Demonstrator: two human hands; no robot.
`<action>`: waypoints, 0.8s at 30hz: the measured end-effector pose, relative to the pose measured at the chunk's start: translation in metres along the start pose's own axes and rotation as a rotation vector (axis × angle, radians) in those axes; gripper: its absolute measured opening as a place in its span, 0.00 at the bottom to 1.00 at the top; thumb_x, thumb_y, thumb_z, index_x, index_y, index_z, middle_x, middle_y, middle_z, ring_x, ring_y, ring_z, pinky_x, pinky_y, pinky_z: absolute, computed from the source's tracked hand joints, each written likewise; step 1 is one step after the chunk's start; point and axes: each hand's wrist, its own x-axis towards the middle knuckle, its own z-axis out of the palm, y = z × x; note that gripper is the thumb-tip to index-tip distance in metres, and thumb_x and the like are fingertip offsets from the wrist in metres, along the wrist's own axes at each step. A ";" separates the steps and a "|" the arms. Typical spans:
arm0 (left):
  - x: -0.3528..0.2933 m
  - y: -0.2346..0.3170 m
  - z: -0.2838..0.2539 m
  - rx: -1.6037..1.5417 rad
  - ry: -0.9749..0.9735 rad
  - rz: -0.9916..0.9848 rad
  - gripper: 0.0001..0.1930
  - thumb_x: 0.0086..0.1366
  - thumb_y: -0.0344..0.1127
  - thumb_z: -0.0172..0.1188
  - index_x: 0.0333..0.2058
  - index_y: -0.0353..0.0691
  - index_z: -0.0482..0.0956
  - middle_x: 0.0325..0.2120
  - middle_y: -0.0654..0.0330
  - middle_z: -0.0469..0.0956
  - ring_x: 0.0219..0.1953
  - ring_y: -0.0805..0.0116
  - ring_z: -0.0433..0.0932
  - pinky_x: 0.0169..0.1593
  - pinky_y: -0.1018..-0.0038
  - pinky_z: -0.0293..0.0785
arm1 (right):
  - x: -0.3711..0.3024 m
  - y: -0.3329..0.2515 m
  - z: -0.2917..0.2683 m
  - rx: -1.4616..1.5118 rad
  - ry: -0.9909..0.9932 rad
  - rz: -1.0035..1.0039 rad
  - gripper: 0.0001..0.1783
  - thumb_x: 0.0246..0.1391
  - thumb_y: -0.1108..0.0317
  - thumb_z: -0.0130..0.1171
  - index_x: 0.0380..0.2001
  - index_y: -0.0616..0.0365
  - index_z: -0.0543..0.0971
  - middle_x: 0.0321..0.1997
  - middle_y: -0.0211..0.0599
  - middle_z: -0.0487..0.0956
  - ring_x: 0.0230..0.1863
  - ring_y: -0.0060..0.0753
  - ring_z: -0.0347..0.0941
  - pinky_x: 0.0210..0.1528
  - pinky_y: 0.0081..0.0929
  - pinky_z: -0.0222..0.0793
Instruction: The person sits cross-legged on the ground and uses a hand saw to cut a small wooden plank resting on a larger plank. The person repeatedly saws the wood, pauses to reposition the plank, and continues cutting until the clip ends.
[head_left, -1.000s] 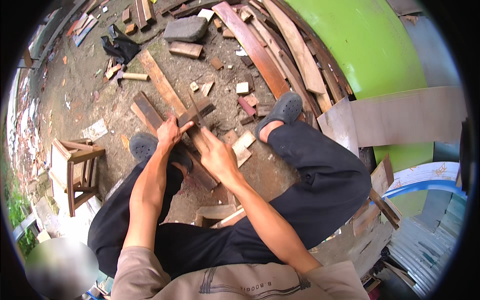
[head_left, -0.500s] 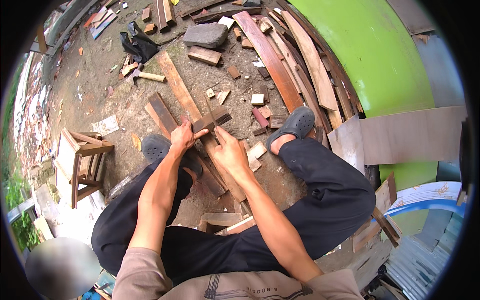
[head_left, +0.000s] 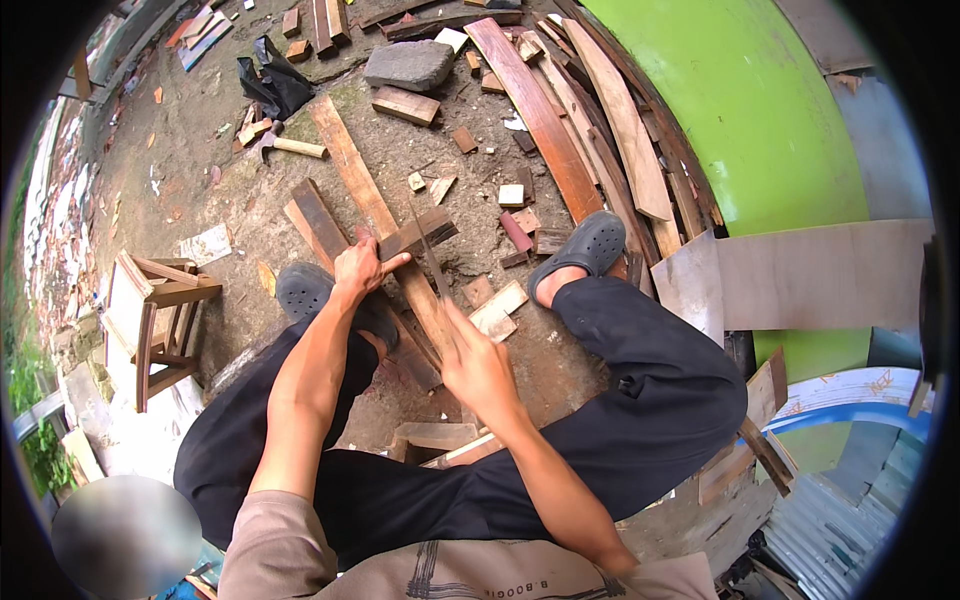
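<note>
My right hand [head_left: 478, 365] has pulled its thin saw blade [head_left: 430, 255] back toward me. My left hand [head_left: 360, 268] still presses down the short dark wood piece [head_left: 418, 233], so the sawing goes on.

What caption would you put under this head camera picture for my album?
Seated on the ground, a person steadies a short dark wood piece on a long plank with the left hand while the right hand saws it.
</note>
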 end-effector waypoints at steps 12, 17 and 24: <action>-0.002 0.003 -0.006 0.011 -0.017 0.008 0.49 0.60 0.82 0.49 0.45 0.30 0.78 0.41 0.36 0.83 0.47 0.38 0.83 0.50 0.49 0.77 | 0.004 0.000 -0.006 -0.010 -0.084 0.083 0.35 0.51 0.78 0.52 0.66 0.57 0.72 0.54 0.58 0.81 0.48 0.56 0.82 0.47 0.35 0.78; -0.001 0.001 -0.001 -0.004 0.055 0.001 0.51 0.59 0.82 0.49 0.46 0.28 0.78 0.41 0.36 0.83 0.47 0.38 0.82 0.51 0.50 0.77 | -0.029 0.020 -0.004 0.005 0.078 -0.106 0.37 0.51 0.74 0.55 0.67 0.45 0.73 0.28 0.65 0.80 0.31 0.67 0.81 0.35 0.53 0.76; 0.004 0.003 -0.005 0.009 -0.026 0.008 0.54 0.58 0.84 0.47 0.47 0.26 0.78 0.40 0.35 0.83 0.46 0.38 0.83 0.51 0.51 0.78 | 0.020 0.036 0.014 0.058 0.061 -0.101 0.34 0.52 0.73 0.55 0.66 0.51 0.73 0.44 0.58 0.80 0.40 0.61 0.81 0.42 0.47 0.77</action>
